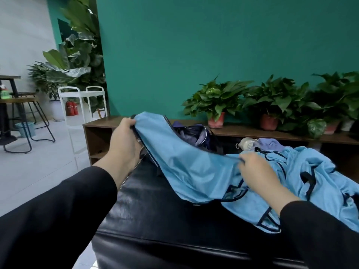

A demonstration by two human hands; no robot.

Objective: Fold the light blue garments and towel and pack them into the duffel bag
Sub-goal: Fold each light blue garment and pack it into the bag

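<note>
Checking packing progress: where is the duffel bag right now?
In the head view, the dark navy duffel bag sits centre frame behind the lifted light blue garment, left of the clear bottle.

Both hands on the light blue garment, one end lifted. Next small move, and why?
Probably lower the left hand to lay the light blue garment flat on the black bench. The right hand pinches it low, so it hangs slanted and rumpled, unfolded, and the duffel bag sits partly hidden behind it.
</note>
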